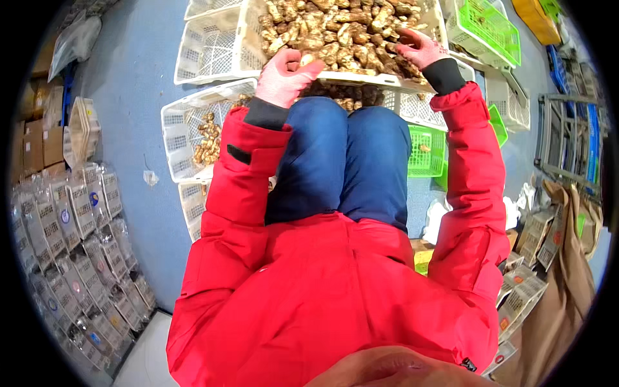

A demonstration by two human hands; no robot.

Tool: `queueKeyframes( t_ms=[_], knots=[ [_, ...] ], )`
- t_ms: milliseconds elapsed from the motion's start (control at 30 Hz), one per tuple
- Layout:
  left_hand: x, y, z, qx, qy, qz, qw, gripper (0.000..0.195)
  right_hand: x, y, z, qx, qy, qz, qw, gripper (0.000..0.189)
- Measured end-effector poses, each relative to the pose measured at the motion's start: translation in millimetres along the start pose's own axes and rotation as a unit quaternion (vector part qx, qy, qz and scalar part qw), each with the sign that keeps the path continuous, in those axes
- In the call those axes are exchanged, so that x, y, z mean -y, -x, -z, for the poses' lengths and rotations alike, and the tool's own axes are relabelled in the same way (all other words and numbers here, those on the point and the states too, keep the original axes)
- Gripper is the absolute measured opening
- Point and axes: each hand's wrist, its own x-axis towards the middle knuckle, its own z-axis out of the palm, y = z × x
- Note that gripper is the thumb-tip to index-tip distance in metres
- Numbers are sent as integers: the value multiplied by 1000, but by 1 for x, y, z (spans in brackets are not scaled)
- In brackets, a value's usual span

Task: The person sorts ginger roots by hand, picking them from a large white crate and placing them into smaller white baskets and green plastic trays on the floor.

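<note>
A large white plastic crate [251,41] in front of my knees holds a heap of brown and cream mushrooms [346,34], thick-stemmed like matsutake. My left hand [285,80], in a pink knit glove, is over the crate's near left edge. Between its thumb and fingers shows a small pale mushroom [306,59], which it seems to pinch. Also gloved in pink, my right hand [423,48] hovers at the heap's right side. Its fingers are apart and no held thing shows; mushrooms lie just beside the fingertips.
A white crate [186,104] at left holds small mushrooms [208,140]. Right of my knees stands a green basket [425,152] with a mushroom piece. Another green basket [488,31] sits on white crates at upper right. Wrapped crates [72,208] are stacked at far left, on the blue floor's [140,121] far side.
</note>
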Motion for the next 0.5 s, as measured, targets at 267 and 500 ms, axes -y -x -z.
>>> queueKeyframes(
  t_ms=[267, 500],
  knots=[
    [-2, 9, 10, -34, -26, -61, 997, 34, 121, 15, -81, 159, -267, 63, 948, 40],
    [35, 6, 10, -31, 120, -208, 970, 35, 137, 43, -141, 11, -374, 31, 927, 35]
  ],
)
